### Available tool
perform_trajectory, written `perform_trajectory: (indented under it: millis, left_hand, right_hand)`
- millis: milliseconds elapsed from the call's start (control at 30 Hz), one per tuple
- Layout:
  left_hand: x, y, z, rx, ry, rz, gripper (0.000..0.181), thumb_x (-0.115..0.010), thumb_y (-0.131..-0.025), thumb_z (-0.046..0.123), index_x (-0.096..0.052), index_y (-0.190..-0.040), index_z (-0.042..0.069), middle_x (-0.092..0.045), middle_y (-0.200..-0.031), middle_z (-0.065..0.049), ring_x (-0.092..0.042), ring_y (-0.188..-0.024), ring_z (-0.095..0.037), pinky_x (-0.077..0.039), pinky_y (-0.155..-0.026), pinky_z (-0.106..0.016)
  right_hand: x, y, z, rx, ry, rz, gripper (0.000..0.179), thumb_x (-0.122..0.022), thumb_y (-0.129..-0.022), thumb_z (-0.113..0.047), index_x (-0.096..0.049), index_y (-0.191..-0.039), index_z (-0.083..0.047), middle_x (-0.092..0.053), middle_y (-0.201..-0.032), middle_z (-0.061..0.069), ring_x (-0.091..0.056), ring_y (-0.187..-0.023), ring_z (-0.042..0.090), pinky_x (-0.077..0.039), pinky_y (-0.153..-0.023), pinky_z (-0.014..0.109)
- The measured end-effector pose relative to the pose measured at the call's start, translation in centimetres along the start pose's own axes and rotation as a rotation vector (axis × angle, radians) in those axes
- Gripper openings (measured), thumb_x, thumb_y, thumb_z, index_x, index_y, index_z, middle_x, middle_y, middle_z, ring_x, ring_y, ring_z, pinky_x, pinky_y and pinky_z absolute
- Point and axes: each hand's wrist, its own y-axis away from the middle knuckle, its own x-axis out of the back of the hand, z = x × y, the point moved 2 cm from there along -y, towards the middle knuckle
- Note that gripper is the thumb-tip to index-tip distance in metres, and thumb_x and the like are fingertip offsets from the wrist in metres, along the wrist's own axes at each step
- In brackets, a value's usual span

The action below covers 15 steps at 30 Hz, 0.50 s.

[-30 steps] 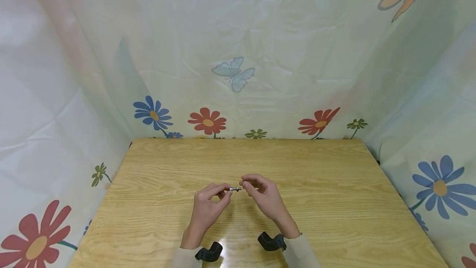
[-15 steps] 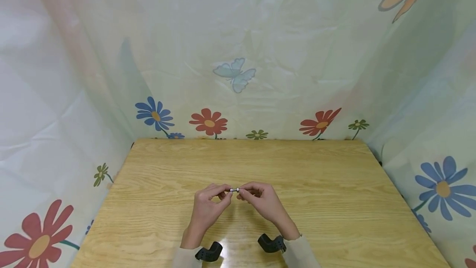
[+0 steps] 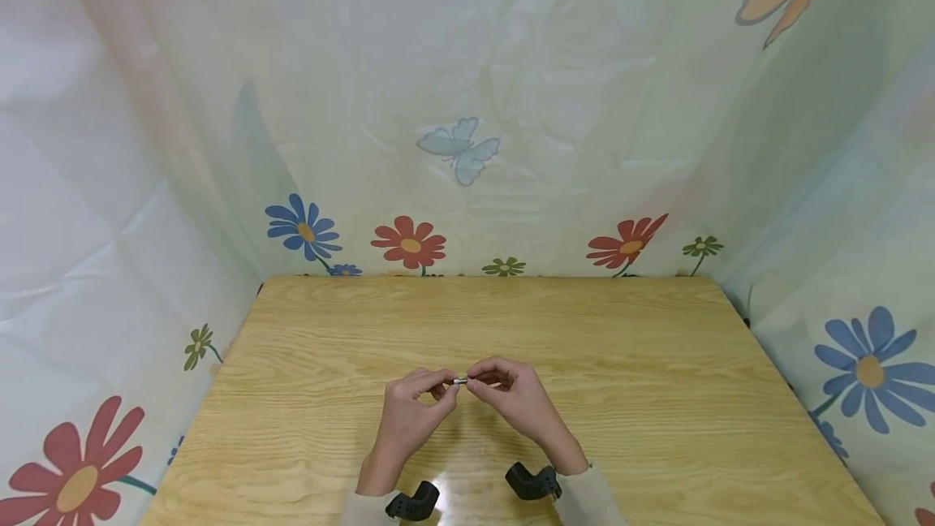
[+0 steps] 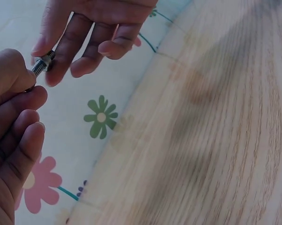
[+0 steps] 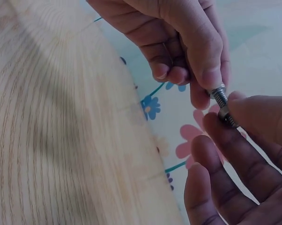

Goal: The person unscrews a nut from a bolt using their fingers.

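Observation:
A small metal bolt [image 5: 220, 96] is held level between both hands above the table. My left hand [image 3: 411, 416] pinches its head end between thumb and forefinger, so the head is mostly covered. On the threaded shank sits a nut [image 5: 224, 113], which my right hand [image 3: 522, 404] pinches between thumb and forefinger near the bolt's other end. In the left wrist view a stretch of bare thread shows between the left fingertips and the nut [image 4: 48, 59]. The right hand's other fingers are spread loosely below the nut.
Under the hands lies a wood-grain table [image 3: 584, 331]. A pale curtain [image 3: 555, 104] printed with flowers and butterflies stands behind it and along both sides. Black wrist mounts [image 3: 413, 502] are strapped on both wrists, over light sleeves.
One second ago the right fingers were apart from the bolt, with the nut showing. They have since closed on the nut. Both hands have sunk very slightly.

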Motion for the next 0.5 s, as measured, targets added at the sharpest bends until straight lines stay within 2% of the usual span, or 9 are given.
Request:
perform_trajectory:
  millis: [133,333,500]
  left_hand:
    - [-0.06,0.07,-0.13,0.012,-0.017,0.007,0.019,-0.079,-0.08,-0.007,-0.08,-0.091,0.008,-0.074,-0.077,0.002,-0.063,-0.066,-0.003,-0.057,-0.058,-0.025]
    - [-0.1,0.11,-0.11,0.014,-0.03,0.008,0.018,-0.079,-0.08,-0.007,-0.08,-0.091,0.007,-0.073,-0.074,0.002,-0.062,-0.065,-0.001,-0.057,-0.058,-0.024]
    - [-0.18,0.08,-0.07,-0.004,-0.028,0.025,0.018,-0.08,-0.08,-0.007,-0.08,-0.092,0.007,-0.073,-0.076,0.002,-0.064,-0.066,-0.003,-0.056,-0.06,-0.02]
  right_hand:
    - [-0.11,0.09,-0.24,0.023,-0.021,0.003,0.022,-0.074,-0.096,-0.017,-0.073,-0.116,-0.009,-0.074,-0.112,0.009,-0.07,-0.102,0.016,-0.06,-0.083,0.028]
    - [-0.02,0.22,-0.42,0.068,-0.054,0.021,0.027,-0.071,-0.098,-0.017,-0.069,-0.125,-0.011,-0.072,-0.119,0.013,-0.067,-0.108,0.015,-0.06,-0.085,0.029]
    - [0.02,0.07,-0.08,0.006,0.005,0.04,0.026,-0.065,-0.103,-0.027,-0.073,-0.121,-0.009,-0.074,-0.114,0.015,-0.069,-0.102,0.022,-0.06,-0.081,0.031]
